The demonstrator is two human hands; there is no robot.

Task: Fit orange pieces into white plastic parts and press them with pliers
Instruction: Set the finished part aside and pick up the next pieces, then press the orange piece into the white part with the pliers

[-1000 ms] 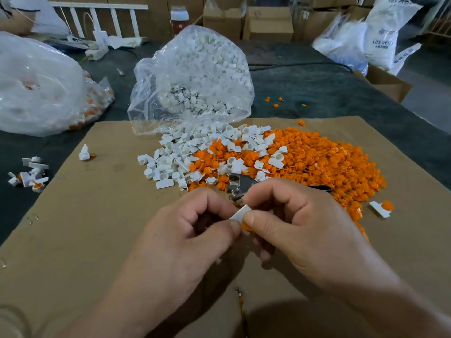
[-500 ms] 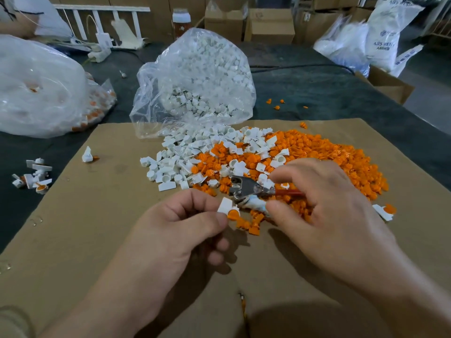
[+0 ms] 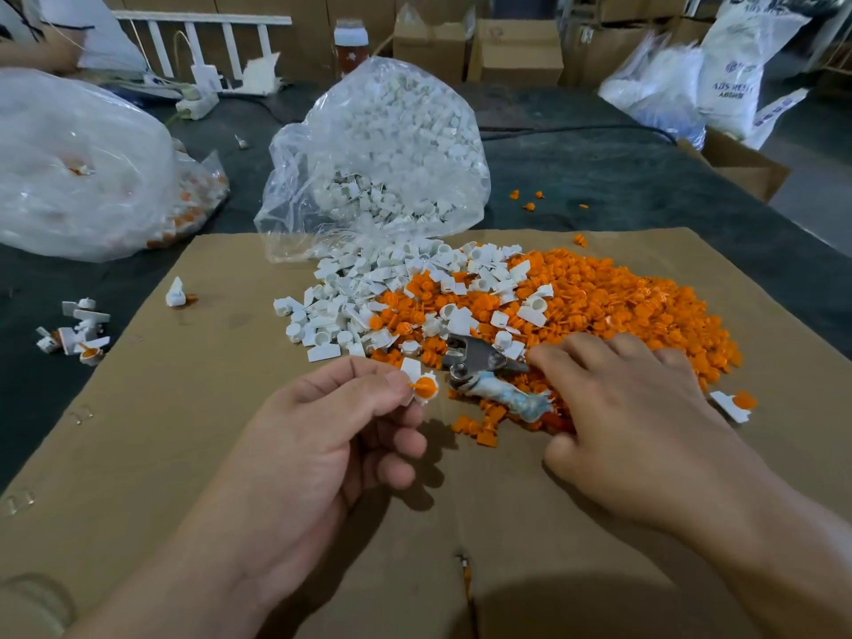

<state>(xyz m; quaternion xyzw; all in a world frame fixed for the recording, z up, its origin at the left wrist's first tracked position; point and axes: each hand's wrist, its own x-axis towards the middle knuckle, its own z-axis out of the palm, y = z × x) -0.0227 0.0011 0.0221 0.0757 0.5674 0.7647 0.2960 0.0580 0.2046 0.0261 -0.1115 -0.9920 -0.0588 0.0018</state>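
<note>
My left hand pinches a white plastic part with an orange piece seated in it, held just above the cardboard. The pliers lie on the near edge of the orange pile, metal jaws pointing left, one handle wrapped in pale tape. My right hand lies over the handles, fingers spread and touching them; whether it grips them I cannot tell. Loose white parts are heaped to the left of the orange pieces.
A clear bag of white parts stands behind the piles. A larger plastic bag sits at far left. Several assembled parts lie off the cardboard on the left. One assembled part rests at the right.
My hands have separated. The left hand keeps the assembled part and has lifted it slightly; the right hand has let go of it and moved right onto the pliers' handles.
</note>
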